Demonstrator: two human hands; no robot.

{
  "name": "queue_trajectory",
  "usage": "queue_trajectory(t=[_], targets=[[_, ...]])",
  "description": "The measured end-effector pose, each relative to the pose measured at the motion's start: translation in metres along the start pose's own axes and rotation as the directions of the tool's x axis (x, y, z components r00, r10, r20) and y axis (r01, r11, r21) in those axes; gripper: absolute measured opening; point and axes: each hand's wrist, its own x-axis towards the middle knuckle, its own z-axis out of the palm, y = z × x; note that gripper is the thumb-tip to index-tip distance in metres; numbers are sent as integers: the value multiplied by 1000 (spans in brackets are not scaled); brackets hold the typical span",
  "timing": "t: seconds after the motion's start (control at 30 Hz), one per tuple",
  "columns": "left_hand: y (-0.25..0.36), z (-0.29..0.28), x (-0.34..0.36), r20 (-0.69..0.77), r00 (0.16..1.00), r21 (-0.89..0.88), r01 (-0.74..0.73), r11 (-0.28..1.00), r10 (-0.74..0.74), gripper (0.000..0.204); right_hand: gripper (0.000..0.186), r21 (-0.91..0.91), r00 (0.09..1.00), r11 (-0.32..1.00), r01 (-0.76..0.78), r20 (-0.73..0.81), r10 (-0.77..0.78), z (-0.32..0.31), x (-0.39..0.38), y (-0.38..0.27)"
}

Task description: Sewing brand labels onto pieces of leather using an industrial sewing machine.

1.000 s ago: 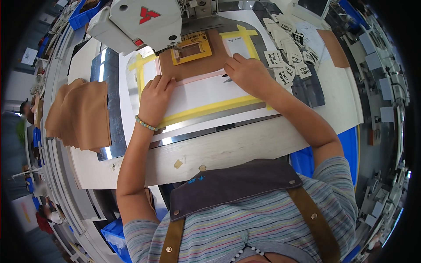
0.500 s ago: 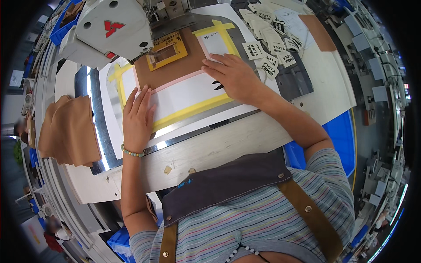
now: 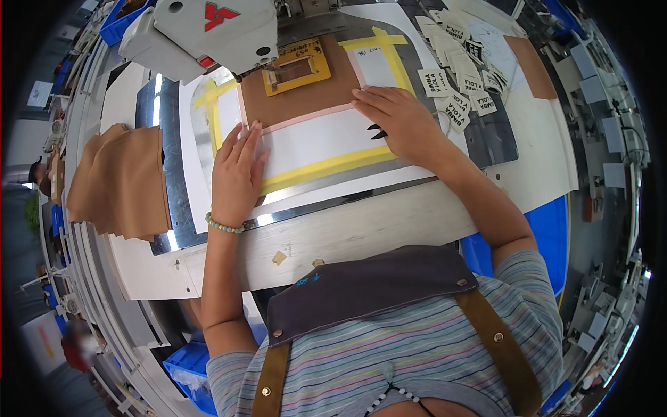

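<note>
My left hand [image 3: 238, 167] lies with fingers stretched out, tips at the lower left corner of a brown leather panel [image 3: 299, 103]. A beaded bracelet circles that wrist. The extended fingers of my right hand [image 3: 406, 128] rest at the panel's lower right corner. Two dark points of what look like black thread snips [image 3: 377, 131] stick out below them; the rest is hidden in the palm. The panel sits in a white template [image 3: 313, 149] edged with pink and yellow tape. A yellow frame [image 3: 300, 82] lies on the panel under the sewing machine head [image 3: 201, 35].
A stack of brown leather pieces [image 3: 121, 182] sits at the table's left. Many white printed labels [image 3: 458, 66] are heaped at the right, beside another brown piece [image 3: 531, 68]. Blue bins [image 3: 549, 236] stand below the table edge.
The whole view has shifted, so the table appears farther right and slightly higher. Both hands keep their places at the panel's lower corners, and the yellow frame stays under the machine head.
</note>
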Motion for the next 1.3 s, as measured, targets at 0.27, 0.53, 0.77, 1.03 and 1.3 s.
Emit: queue_trajectory(t=[0.27,0.53,0.77,1.03,1.3], targets=[[-2,3,-1,4,1000,-10,-9,1000,9,45,56,-17,1000,1000,16,-12,-16,0,0,1],[18,8,42,-50,999,-80,-17,997,13,47,54,-10,999,1000,6,-43,-7,-1,-2,0],[-7,54,92,-41,994,-267,89,960,-104,47,36,312,973,941,-130,-142,181,-67,2,-7],[-126,-11,61,-13,978,604,172,778,-206,50,36,381,734,754,-536,-231,638,-195,-95,45],[-262,-64,-28,-104,959,661,264,702,-263,66,28,155,760,756,-636,-46,648,-134,-83,56]])
